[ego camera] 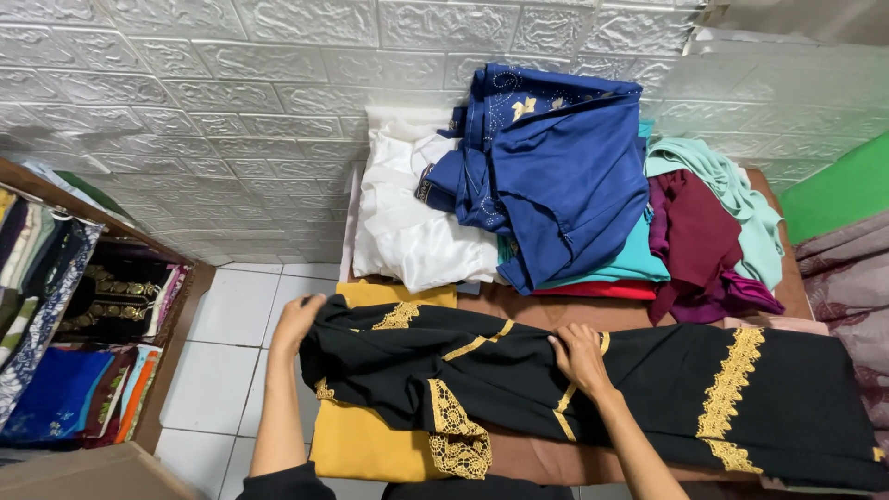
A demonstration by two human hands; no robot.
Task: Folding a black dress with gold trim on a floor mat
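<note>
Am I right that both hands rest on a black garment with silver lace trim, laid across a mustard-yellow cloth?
Nearly: in the head view the lace trim is gold, not silver. The left hand and right hand do rest on the black garment, which lies across a mustard-yellow cloth.

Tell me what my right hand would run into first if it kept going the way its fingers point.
The right hand lies on the black garment, fingers pointing away toward the wall. Straight on, it would probably meet the bare brown surface, then the navy blue garment on the pile; depth is unclear.
</note>
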